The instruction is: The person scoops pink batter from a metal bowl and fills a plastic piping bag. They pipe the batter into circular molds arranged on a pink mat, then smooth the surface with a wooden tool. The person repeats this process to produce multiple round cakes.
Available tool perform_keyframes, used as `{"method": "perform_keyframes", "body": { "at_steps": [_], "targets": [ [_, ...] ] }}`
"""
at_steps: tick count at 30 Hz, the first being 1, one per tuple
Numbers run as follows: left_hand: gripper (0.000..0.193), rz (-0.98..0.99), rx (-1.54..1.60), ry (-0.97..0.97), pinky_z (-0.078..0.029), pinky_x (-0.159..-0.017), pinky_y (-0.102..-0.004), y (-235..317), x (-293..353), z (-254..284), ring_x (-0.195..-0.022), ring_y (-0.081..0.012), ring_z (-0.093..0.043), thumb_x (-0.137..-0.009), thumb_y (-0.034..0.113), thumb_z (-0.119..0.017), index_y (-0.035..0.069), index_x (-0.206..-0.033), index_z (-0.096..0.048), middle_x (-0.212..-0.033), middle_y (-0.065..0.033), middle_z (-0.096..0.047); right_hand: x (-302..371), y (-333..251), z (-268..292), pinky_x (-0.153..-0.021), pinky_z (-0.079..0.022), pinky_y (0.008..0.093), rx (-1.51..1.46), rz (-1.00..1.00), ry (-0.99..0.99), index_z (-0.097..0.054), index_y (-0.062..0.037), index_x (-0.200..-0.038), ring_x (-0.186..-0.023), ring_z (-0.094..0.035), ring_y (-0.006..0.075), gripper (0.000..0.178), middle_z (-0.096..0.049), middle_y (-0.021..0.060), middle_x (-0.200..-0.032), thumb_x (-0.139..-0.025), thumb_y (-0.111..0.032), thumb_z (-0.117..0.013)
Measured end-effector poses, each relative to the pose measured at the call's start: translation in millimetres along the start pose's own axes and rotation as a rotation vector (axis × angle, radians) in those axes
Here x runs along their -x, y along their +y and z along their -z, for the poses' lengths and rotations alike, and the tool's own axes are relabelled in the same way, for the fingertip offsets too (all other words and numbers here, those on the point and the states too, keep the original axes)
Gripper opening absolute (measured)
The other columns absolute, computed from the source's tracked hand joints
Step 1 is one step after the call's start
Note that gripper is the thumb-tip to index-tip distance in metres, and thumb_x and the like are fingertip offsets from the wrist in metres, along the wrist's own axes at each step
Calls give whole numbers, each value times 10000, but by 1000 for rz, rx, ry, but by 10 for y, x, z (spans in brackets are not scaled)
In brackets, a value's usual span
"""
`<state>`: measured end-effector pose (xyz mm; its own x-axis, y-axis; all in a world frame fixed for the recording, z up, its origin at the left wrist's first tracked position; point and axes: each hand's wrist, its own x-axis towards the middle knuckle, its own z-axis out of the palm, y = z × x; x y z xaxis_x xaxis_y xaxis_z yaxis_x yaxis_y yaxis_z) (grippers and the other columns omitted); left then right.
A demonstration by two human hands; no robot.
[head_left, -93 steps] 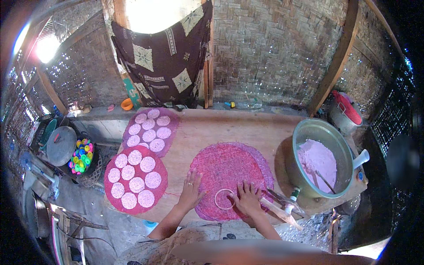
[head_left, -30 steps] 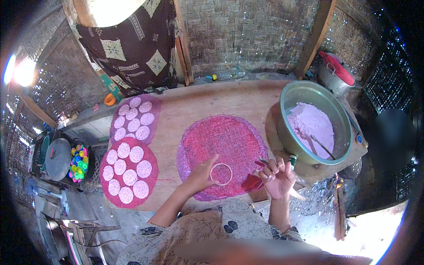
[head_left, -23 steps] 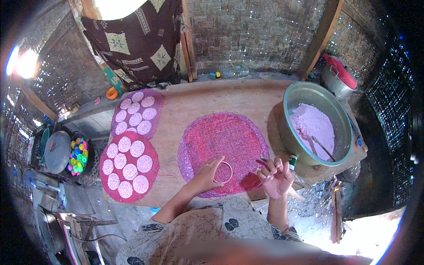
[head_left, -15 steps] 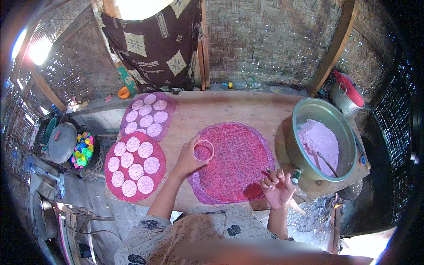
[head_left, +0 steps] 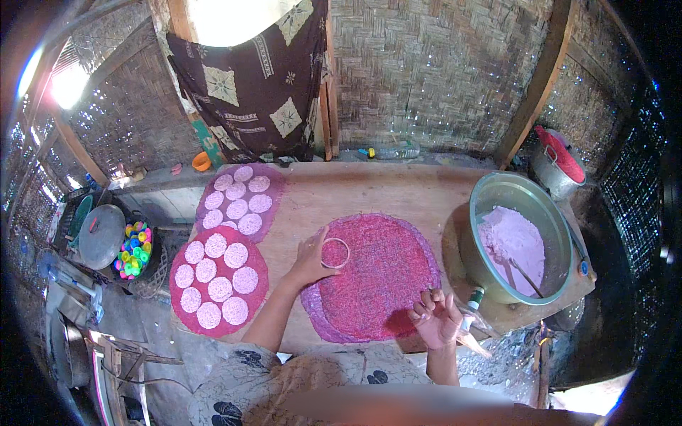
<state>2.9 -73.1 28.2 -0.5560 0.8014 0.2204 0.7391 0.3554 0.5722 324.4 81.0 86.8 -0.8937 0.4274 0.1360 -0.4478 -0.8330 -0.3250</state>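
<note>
In my left hand (head_left: 309, 260) is a thin pale ring (head_left: 348, 250), gripped by its left side between thumb and fingers. It lies over the upper left part of a round red mesh cloth (head_left: 387, 284), and the red weave shows through it. A purple cloth (head_left: 325, 329) peeks out beneath the red one. My right hand (head_left: 438, 319) is raised at the cloth's lower right edge, palm up, its fingers loosely curled and apart. I see nothing clearly held in it. A bottle with a dark green cap (head_left: 476, 295) is beside it.
Speckled pale pink discs (head_left: 220, 287) lie on a red round cloth (head_left: 229, 326) and a purple cloth (head_left: 273, 186) to the left. A large green basin (head_left: 490, 280) of pale pink powder (head_left: 517, 231) with a spoon handle stands right. A red-topped metal pot (head_left: 558, 186) is behind it.
The whole view has shifted, so the table sits lower in it. My left hand has moved the ring slightly right over the red cloth. My right hand's fingers have curled a little.
</note>
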Motion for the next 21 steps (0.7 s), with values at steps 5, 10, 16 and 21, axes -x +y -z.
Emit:
{"method": "perform_keyframes", "body": {
  "at_steps": [5,10,16,21],
  "targets": [
    [874,95,358,247,-405,-1053,-421,254,-65,655,-1361,-312,-405,-752,220,-823,67,-1472,-352,-1468,-191,-426,216,-300,-79,-764,-449,391,287,121,88,-584,-51,-1004,-826,-557,231,361,-535,73,-861,-944,-405,-610],
    [113,54,281,487,-487,-710,-353,324,153,1303,-788,-187,-620,-860,109,-702,3,-857,-664,-840,-79,-673,718,-1239,-327,-848,-510,373,1454,159,278,-619,18,-1120,-956,-618,259,445,-649,130,-973,-892,-359,-687],
    [188,27,479,-159,-513,-800,-384,603,483,186,-902,-307,-671,-880,205,-672,75,-1011,-704,-1008,-158,-699,1061,-1276,47,-1154,-225,568,2462,-586,491,-223,-105,-1543,-1400,-310,441,1178,-337,229,-1517,-642,-520,-860],
    [353,-349,-73,-477,-439,-997,-423,848,621,-119,-1169,-257,-595,-888,276,-696,72,-1175,-663,-1204,-130,-665,1241,-1173,440,-1128,-271,556,2573,-432,586,-293,-68,-1506,-1365,-365,438,1127,-439,251,-1427,-636,-505,-860]
  ]
}}
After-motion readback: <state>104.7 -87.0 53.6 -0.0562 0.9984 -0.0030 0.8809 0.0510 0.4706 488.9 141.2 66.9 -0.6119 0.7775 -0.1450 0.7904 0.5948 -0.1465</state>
